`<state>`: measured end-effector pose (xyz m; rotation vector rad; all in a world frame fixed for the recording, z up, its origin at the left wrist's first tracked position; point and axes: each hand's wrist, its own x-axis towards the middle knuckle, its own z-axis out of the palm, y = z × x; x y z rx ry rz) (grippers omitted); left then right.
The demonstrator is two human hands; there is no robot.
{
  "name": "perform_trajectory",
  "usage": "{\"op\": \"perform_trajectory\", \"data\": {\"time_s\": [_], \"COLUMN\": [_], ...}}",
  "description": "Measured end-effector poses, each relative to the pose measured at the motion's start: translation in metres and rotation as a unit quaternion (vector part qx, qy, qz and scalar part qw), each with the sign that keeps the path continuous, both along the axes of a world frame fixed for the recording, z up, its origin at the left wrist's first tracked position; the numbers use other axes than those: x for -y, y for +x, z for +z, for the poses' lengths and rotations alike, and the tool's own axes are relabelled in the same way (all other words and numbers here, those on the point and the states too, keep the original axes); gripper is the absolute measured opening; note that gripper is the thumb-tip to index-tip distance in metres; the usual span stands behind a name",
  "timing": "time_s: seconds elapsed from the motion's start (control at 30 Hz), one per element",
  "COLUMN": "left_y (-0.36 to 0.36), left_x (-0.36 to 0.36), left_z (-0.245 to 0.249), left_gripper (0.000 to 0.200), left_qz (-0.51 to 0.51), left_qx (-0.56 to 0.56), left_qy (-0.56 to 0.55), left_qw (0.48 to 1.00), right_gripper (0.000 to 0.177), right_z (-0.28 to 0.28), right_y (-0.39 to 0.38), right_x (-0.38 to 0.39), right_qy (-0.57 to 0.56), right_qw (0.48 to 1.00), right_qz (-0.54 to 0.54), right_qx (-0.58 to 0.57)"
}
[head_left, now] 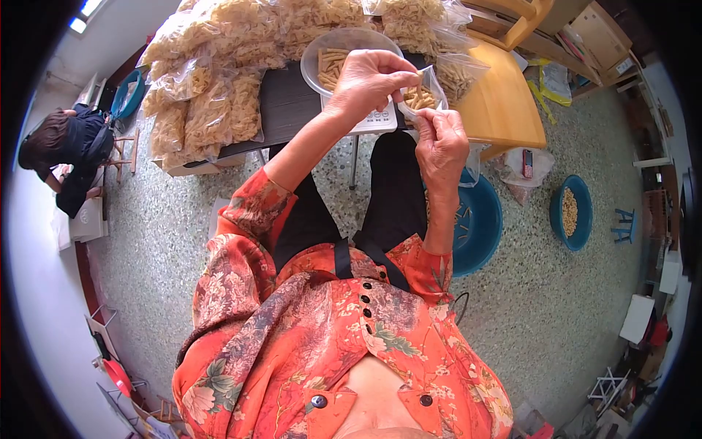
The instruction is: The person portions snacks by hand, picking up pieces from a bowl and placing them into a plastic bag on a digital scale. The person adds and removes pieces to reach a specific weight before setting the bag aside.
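In the head view, my left hand (371, 82) is closed in a pinch at the mouth of a small clear plastic bag (441, 89). What looks like a thin tan stick shows at its fingertips. Several tan stick-shaped pieces (418, 99) lie inside the bag. My right hand (443, 146) pinches the bag's near edge between thumb and fingers. Beneath my left wrist, a translucent bowl (311, 67) of similar sticks is partly covered. A white scale (375, 123) with buttons is at the table's front edge, partly hidden by my arm and hands.
Filled clear bags (219, 110) crowd the dark table (281, 102). A wooden chair (512, 110) stands at the right. On the floor are a large blue tub (491, 219), a smaller blue basin (583, 212) and a blue stool (624, 225). Another person (66, 143) sits bent over at the far left.
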<state>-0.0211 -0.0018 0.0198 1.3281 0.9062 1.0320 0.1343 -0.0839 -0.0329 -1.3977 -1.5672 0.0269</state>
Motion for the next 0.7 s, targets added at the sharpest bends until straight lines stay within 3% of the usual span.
{"op": "perform_trajectory", "data": {"time_s": [0.2, 0.27, 0.33, 0.4, 0.47, 0.7], "left_y": [-0.019, -0.04, -0.053, -0.056, -0.054, -0.05], "left_x": [-0.039, -0.052, -0.061, -0.06, -0.059, -0.067], "left_z": [-0.002, -0.006, -0.01, -0.012, -0.014, -0.025], "left_gripper": [0.008, 0.008, 0.01, 0.011, 0.01, 0.013], "left_qz": [0.066, 0.058, 0.015, -0.004, -0.056, -0.123], "left_qx": [-0.095, -0.155, -0.35, -0.384, -0.46, -0.538], "left_qy": [0.228, 0.24, 0.342, 0.352, 0.403, 0.38], "left_qw": [0.967, 0.957, 0.872, 0.854, 0.79, 0.742], "right_gripper": [0.008, 0.008, 0.008, 0.008, 0.009, 0.01], "right_z": [-0.003, -0.004, -0.003, -0.002, -0.001, 0.0], "right_y": [0.005, 0.005, 0.004, 0.004, 0.003, 0.007], "right_x": [-0.001, -0.002, -0.001, 0.0, 0.0, 0.002], "right_qy": [0.014, 0.019, 0.016, 0.011, 0.01, -0.004], "right_qw": [1.0, 1.0, 1.0, 1.0, 1.0, 1.0], "right_qz": [-0.01, -0.008, -0.007, -0.005, -0.011, -0.01], "right_qx": [-0.001, -0.005, -0.009, -0.01, -0.004, -0.009]}}
